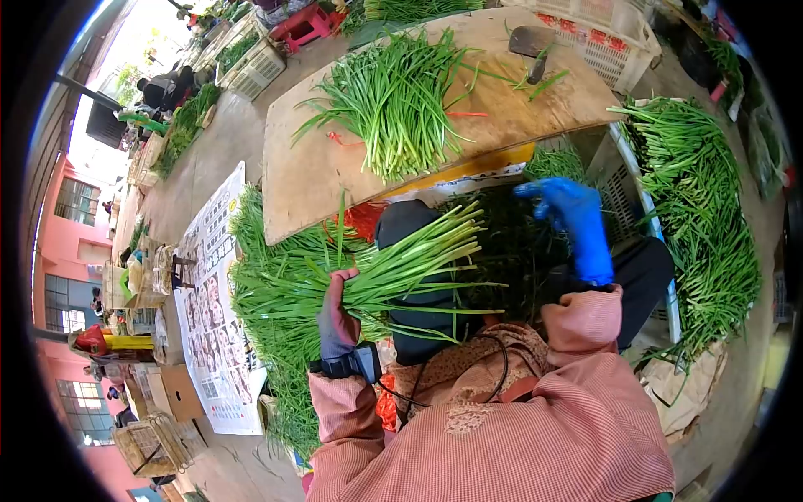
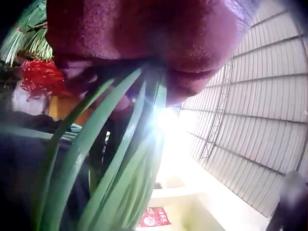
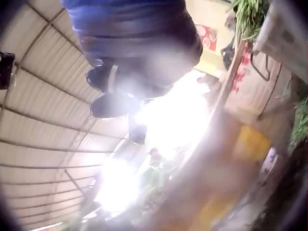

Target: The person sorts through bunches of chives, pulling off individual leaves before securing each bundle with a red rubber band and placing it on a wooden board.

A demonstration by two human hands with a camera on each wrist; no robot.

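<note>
A bunch of garlic chives [image 1: 418,259] lies across my lap, pale stem ends toward the right and green leaves toward the left. My left hand [image 1: 339,314], in a dark, purplish glove, grips it around the middle. In the left wrist view, flat green leaves [image 2: 110,159] hang out below the curled fingers. My right hand [image 1: 573,222] wears a blue rubber glove and hovers to the right of the stem ends, fingers loosely bent and pointing left. The right wrist view shows its fingers [image 3: 108,106] against strong glare, with no bunch in them.
A wooden board [image 1: 301,184] in front bears a pile of chives [image 1: 393,109] and a broad-bladed cleaver [image 1: 532,42]. More chives heap under my left arm [image 1: 284,351] and fill a crate [image 1: 694,217] at right. A printed sheet [image 1: 213,309] lies left, a white crate [image 1: 602,42] behind the board.
</note>
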